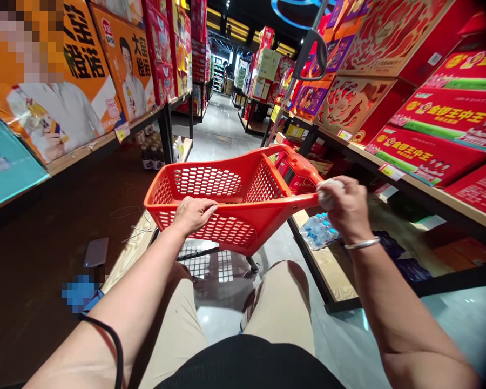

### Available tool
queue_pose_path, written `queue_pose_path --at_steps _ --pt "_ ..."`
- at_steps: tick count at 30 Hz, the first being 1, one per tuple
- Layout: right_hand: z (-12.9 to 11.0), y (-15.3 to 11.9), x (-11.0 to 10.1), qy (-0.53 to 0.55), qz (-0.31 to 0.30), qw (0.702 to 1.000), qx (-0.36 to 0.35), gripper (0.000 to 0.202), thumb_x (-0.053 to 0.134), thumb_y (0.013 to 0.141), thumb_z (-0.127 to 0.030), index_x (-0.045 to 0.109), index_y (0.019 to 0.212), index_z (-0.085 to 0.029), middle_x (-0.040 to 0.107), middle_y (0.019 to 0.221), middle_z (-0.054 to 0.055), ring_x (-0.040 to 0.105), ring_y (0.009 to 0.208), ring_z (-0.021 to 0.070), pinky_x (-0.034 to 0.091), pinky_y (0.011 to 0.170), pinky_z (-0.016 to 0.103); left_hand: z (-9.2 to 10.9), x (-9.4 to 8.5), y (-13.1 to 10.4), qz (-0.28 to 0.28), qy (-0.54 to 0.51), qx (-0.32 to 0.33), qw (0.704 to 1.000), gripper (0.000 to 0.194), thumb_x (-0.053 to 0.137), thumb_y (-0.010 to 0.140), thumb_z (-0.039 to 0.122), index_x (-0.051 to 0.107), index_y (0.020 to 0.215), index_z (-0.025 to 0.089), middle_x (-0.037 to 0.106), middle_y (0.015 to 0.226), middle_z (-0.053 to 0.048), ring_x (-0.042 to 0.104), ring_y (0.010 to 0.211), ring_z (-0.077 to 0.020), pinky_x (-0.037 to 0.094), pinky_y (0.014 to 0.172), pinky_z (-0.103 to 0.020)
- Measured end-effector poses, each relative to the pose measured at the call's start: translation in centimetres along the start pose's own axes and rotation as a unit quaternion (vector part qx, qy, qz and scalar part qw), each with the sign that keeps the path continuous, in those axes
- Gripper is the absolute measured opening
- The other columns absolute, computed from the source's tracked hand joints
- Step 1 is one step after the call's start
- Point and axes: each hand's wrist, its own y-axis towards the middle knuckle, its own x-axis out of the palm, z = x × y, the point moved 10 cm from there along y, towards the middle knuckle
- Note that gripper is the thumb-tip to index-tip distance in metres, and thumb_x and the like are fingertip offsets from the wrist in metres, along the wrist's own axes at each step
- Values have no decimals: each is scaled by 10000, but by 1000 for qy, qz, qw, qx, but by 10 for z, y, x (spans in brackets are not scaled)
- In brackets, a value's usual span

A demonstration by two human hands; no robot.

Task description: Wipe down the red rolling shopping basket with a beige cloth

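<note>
A red plastic shopping cart (267, 208) with a perforated basket stands crosswise in front of my knees; no goods show inside it. My left hand (193, 215) grips the basket's near rim, thumb along the top edge and fingers over it. At the right, my right hand (348, 208) is closed around a crumpled white cloth or tissue (331, 193), pressed against the end of the cart's handle (303, 166). The exact kind of this white wad cannot be made out. Beneath the basket, a caster (252, 265) rests on the shiny floor.
Shelves line both sides of the aisle (227, 116). Orange drink cartons (133, 81) are on the left, red gift boxes (441, 121) on the right. Wrapped water bottles (319, 231) lie on the low right shelf. A grey pole (283, 102) rises behind the cart handle.
</note>
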Motion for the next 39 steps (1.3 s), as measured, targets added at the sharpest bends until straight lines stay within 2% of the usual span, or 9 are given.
queue_pose_path --at_steps 5,10,15,19,25,29,34,36,39 --pt "14 23 14 56 -61 996 33 477 583 702 -107 695 1147 -236 601 1166 122 606 1005 242 535 846 419 20 -5 8 14 -23 14 1000 346 532 930 502 762 986 249 786 1044 -42 707 965 -219 476 881 -352" --pt "-86 13 48 102 -98 990 -2 547 548 656 -15 675 1150 -215 607 1206 110 596 1074 235 529 942 386 72 10 16 24 -54 72 996 479 587 928 475 662 1321 213 740 1165 -86 677 1057 -253 472 928 -391" --pt "-173 -7 73 86 -195 967 -138 492 542 797 -36 657 1244 -208 565 1376 121 566 1171 287 488 1014 457 65 16 20 64 -56 48 995 375 533 987 476 698 1247 262 737 1042 -60 661 1017 -248 422 889 -395" --pt "-144 1 52 72 -197 967 -145 430 508 865 -58 672 1220 -237 581 1352 97 592 1135 270 510 970 431 45 15 24 54 -95 35 993 319 475 1022 438 738 1107 279 755 1007 -30 663 979 -215 392 859 -364" --pt "-66 6 7 74 -61 995 4 349 612 865 -167 667 1192 -276 545 1354 99 560 1219 308 501 1025 509 38 7 22 67 -111 18 991 279 516 990 404 750 1029 256 767 1003 -28 669 967 -219 382 900 -385" --pt "-96 -48 42 87 9 995 -38 246 645 902 -221 720 1107 -335 598 1321 59 521 1268 300 415 1122 545 40 6 21 70 -108 17 992 295 527 976 420 742 1066 240 762 1012 -37 666 969 -228 384 921 -401" --pt "-162 -120 123 73 -137 977 -146 252 581 964 -256 741 1073 -417 689 1282 -43 597 1143 254 476 1024 511 36 9 21 59 -96 10 994 306 487 998 398 738 1086 246 763 1034 -46 657 981 -230 384 936 -411" --pt "-183 -126 126 98 -197 956 -193 311 534 979 -232 724 1145 -415 653 1361 -66 592 1164 244 513 981 454 35 8 20 60 -93 8 994 295 491 997 394 736 1076 249 764 1024 -43 656 970 -228 388 928 -410" --pt "-187 -91 80 134 -179 952 -209 358 522 959 -196 713 1205 -372 628 1390 -20 546 1241 283 509 1019 459 35 3 17 66 -95 14 993 286 503 995 416 732 1044 251 762 994 -34 657 949 -227 388 914 -411"
